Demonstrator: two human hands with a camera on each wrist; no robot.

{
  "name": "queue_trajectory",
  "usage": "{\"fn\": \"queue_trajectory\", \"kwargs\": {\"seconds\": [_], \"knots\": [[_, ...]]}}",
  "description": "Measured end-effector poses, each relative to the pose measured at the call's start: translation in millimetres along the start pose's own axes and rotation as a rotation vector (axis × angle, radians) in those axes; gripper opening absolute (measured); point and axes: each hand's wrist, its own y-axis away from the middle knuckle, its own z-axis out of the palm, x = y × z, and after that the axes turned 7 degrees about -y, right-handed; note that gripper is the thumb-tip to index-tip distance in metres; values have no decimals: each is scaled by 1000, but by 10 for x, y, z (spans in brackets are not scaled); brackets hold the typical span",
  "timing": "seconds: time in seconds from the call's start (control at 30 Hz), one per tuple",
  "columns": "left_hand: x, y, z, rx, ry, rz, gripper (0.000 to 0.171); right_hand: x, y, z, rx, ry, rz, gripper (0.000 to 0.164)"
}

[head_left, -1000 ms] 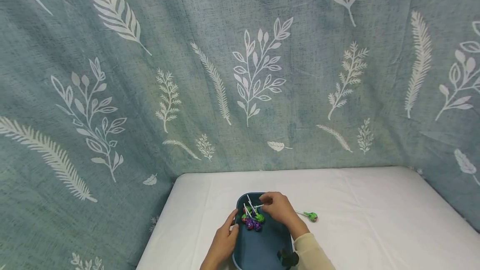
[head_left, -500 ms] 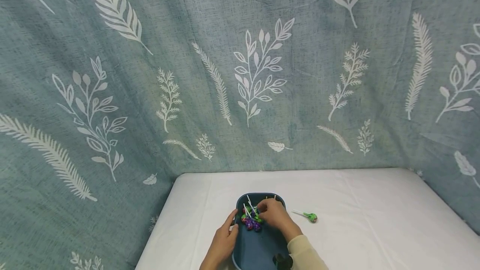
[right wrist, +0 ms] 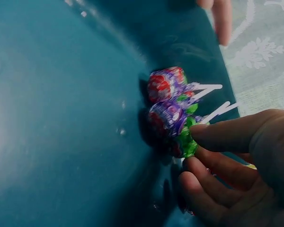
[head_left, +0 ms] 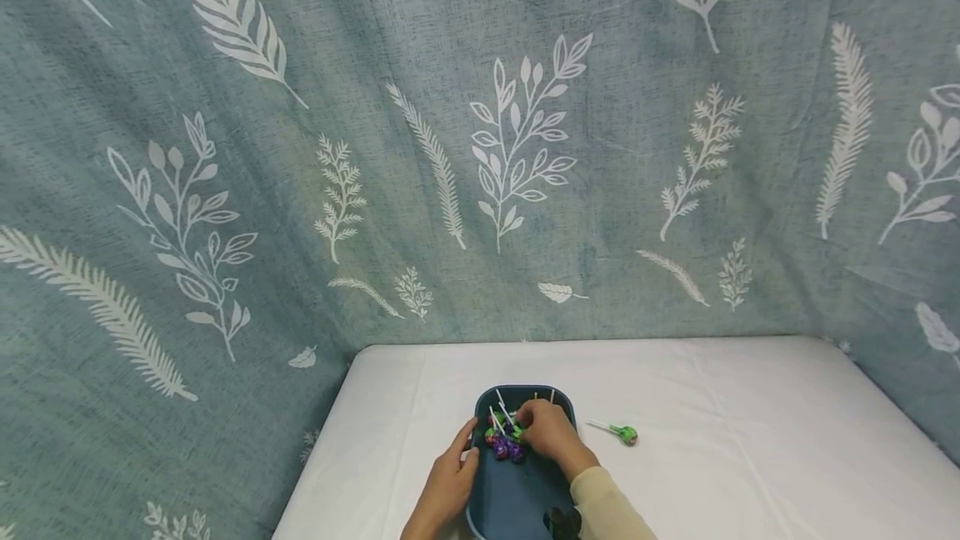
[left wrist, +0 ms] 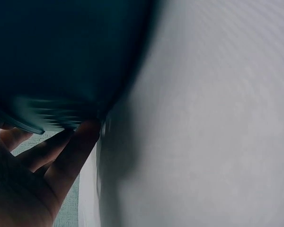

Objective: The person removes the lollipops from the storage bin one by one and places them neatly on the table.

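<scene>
a green lollipop (right wrist: 187, 143) is pinched by the thumb and fingers of the right hand (head_left: 551, 432), inside the blue tray (head_left: 517, 494), right up against some purple lollipops (right wrist: 166, 118). the tray's side is touched by the left hand (head_left: 448, 477), fingers pretty much straight. a second green lollipop (head_left: 626, 435) can be seen on the white table (head_left: 750, 457).

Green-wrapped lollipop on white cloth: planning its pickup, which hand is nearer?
Right: the right hand is left of the lollipop, in the blue rounded tray; the left hand is farther, at its left side.
</scene>
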Motion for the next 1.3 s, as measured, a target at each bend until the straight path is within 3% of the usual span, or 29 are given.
{"fn": "queue_trajectory", "kwargs": {"seconds": [0.23,1.3], "knots": [[6,3,0,-4,-4,-4,48,48,-24,73,6,58,21,21],[22,3,3,19,-14,10,47,-27,38,-120,-43,-58,-55,16]]}}
